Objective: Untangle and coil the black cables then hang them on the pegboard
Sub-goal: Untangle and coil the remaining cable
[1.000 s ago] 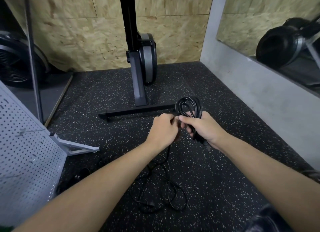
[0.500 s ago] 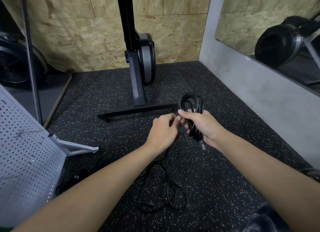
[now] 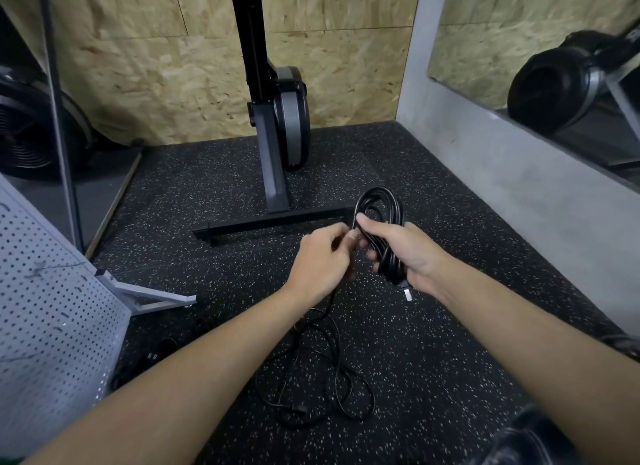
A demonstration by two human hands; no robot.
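My right hand (image 3: 407,253) grips a coiled black cable (image 3: 382,210) whose loops stick up above my thumb; a silver plug end (image 3: 408,294) pokes out below the palm. Just to its left, my left hand (image 3: 322,260) pinches a strand of the same cable, which runs down from it to the floor. A loose tangle of black cable (image 3: 322,392) lies on the speckled floor beneath my forearms. The white pegboard (image 3: 45,326) leans at the left edge on a grey stand.
A black and grey exercise machine (image 3: 280,132) stands ahead, its floor bar (image 3: 270,223) just beyond my hands. A grey wall (image 3: 502,173) with a mirror runs along the right. A small black plug (image 3: 152,355) lies on the floor near the pegboard.
Both hands have shifted slightly with the coil. The coil now stands more upright in my right hand and its plug end hangs lower.
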